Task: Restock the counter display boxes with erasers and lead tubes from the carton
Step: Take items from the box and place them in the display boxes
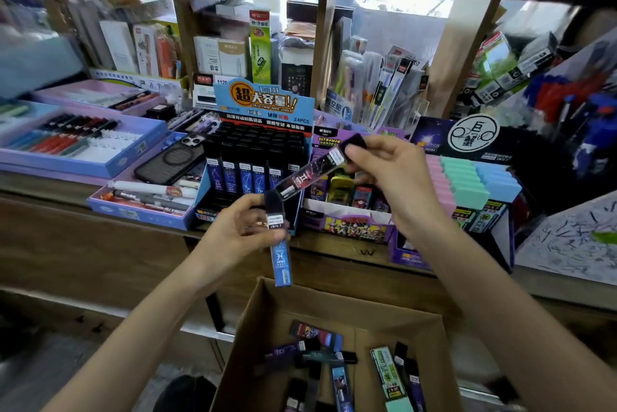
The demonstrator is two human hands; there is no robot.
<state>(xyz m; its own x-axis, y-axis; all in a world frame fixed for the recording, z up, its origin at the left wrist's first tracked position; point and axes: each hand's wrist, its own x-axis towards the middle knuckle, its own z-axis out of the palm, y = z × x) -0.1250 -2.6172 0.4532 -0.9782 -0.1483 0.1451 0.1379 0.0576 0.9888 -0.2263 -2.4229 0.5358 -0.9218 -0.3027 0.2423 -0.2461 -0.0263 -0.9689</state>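
Blue lead tube [279, 246] upright above the carton [248, 328], pinched at its label by the left hand [238, 228]. Label reads "2B/0.7". Right hand [387, 174] pinches a dark lead tube [309, 174] by its black cap, tilted before the lead display box [263, 104] on the bench [43, 189]. Probably comparing designs before slotting. Header: "2B/0.7MM MPR-2086A", "24PCS". Pastel erasers [467, 178] fill a neighbouring box.
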